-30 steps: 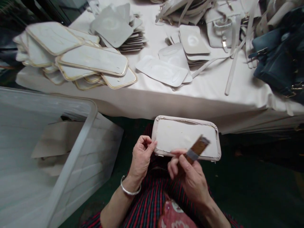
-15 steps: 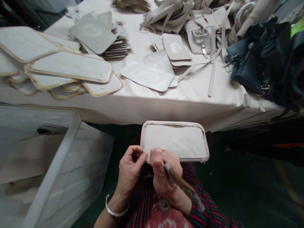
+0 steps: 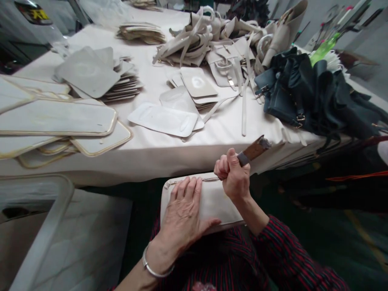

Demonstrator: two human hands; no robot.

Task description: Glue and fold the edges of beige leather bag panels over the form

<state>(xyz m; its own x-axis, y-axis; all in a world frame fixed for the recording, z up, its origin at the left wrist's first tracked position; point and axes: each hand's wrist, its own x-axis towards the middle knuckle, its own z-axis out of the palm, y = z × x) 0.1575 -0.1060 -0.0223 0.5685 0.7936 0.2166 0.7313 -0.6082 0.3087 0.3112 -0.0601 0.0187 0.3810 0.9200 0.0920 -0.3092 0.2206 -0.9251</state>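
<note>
Here, your left hand [image 3: 184, 214] lies open and flat on the panel [image 3: 214, 200], which rests on your lap just below the table [image 3: 169, 151] edge. Your right hand [image 3: 233, 180] is closed in a fist around a wooden-handled tool [image 3: 254, 149], at the panel's side nearest the table. A clear bin [image 3: 45, 230] stands under the table's left end.

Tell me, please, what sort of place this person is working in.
Most likely a bag-making workshop. The table holds stacks of cut pale panels, a heap of straps and dark blue bags; the right hand grips a wooden-handled tool at a panel under the left hand.
</note>
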